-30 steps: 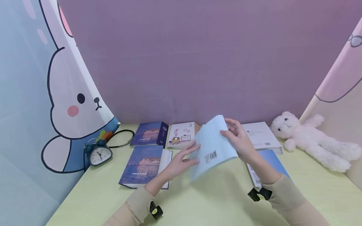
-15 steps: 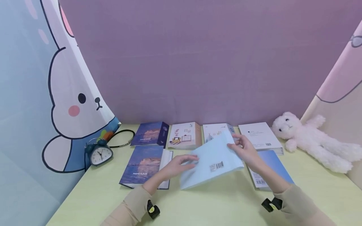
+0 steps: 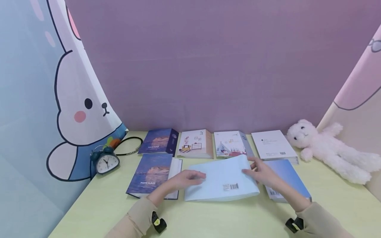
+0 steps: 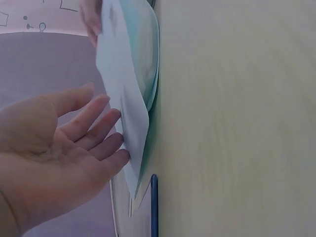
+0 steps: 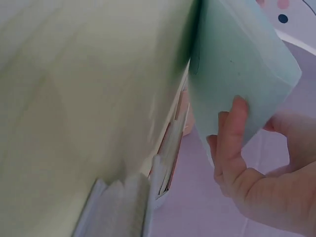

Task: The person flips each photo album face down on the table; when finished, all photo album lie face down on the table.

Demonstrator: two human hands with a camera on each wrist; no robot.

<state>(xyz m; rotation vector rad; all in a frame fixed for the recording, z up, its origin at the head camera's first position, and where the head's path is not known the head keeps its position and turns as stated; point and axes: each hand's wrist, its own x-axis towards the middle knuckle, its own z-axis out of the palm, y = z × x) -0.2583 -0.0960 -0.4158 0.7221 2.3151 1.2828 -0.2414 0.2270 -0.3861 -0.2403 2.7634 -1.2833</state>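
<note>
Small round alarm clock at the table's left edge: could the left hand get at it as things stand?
Probably yes. The left hand only rests open on the light blue booklet, gripping nothing. Between it and the small round alarm clock lies only a flat dark blue photo album, low enough to reach over.

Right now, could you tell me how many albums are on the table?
7: four along the back wall, dark blue, room drawing, tent drawing, white; three in front, sunset album, pale blue album under both hands, blue album. None seems hidden.
</note>
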